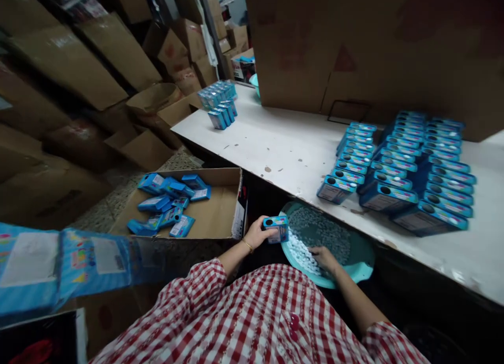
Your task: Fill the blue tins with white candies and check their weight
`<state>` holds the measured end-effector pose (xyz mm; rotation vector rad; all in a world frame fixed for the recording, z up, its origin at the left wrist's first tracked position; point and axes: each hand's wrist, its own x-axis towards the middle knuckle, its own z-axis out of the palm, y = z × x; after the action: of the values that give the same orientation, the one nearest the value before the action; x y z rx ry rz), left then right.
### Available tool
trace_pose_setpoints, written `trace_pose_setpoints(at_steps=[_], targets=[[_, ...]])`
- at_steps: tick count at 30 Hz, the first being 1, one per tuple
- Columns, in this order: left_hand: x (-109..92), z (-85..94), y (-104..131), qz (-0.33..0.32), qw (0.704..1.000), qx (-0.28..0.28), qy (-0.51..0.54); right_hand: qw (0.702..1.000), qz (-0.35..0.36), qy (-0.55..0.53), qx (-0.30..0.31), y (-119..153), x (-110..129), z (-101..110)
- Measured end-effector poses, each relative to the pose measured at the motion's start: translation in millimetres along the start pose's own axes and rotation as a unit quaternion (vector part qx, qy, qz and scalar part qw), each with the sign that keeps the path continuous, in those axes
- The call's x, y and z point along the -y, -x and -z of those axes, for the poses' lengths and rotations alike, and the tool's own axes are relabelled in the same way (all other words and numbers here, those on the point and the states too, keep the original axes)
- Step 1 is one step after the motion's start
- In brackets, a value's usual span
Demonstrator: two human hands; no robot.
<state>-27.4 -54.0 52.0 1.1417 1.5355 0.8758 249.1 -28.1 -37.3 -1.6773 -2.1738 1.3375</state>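
My left hand is closed around a small blue carton, holding it upright at the left rim of a turquoise basin. Many small white pieces lie in the basin, too small to tell their kind. Among them is my right hand, its fingers bunched together and the tips partly buried in the pieces. To the left, an open cardboard tray has several blue cartons lying loose in it, at various angles.
Rows of blue cartons stand on the right of a white table; another group stands at its far left end. A large cardboard box rises behind. Brown boxes pile up at left. Blue printed packs lie at lower left.
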Motion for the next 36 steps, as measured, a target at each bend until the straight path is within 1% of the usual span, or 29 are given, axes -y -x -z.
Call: trace_pose_setpoints(at_steps=[2, 4, 7, 11, 14, 17, 19, 21, 24, 27, 29, 32, 36], targets=[[0, -1.7, -4, -0.010, 1.000, -0.010, 0.000, 0.998, 0.007, -0.055, 0.021, 6, 0, 6], [0, -4.4, -9, -0.025, 1.000, -0.016, -0.002, 0.996, 0.005, -0.091, 0.024, 15, 0, 15], [-2, -12.9, -14, -0.043, 0.999, -0.013, 0.002, 0.991, -0.011, -0.130, 0.002, 30, 1, 28], [-7, -29.7, -21, -0.063, 0.998, -0.004, -0.007, 0.987, -0.041, -0.150, -0.042, 47, 2, 47], [-11, -41.2, -28, -0.078, 0.997, 0.005, -0.021, 0.984, -0.060, -0.158, -0.063, 61, 5, 66], [-14, -52.5, -36, -0.098, 0.993, 0.017, -0.058, 0.984, -0.051, -0.146, -0.083, 74, 15, 88], [-16, -61.8, -39, -0.108, 0.989, 0.031, -0.098, 0.990, -0.026, -0.104, -0.091, 80, 28, 101], [-17, -72.6, -41, -0.121, 0.979, 0.053, -0.154, 0.996, -0.003, -0.036, -0.087, 83, 45, 111], [-19, -88.7, -40, -0.158, 0.956, 0.087, -0.231, 0.992, -0.006, 0.106, -0.063, 82, 73, 119], [-19, -99.4, -38, -0.176, 0.944, 0.103, -0.258, 0.963, -0.039, 0.265, -0.039, 80, 98, 123], [-17, -103.1, -38, -0.178, 0.942, 0.107, -0.264, 0.939, -0.044, 0.341, -0.031, 80, 112, 125], [-14, -107.2, -37, -0.186, 0.937, 0.115, -0.272, 0.916, -0.030, 0.398, -0.029, 77, 127, 125], [-10, -115.1, -37, -0.199, 0.933, 0.123, -0.273, 0.911, -0.001, 0.412, -0.035, 73, 145, 115]])
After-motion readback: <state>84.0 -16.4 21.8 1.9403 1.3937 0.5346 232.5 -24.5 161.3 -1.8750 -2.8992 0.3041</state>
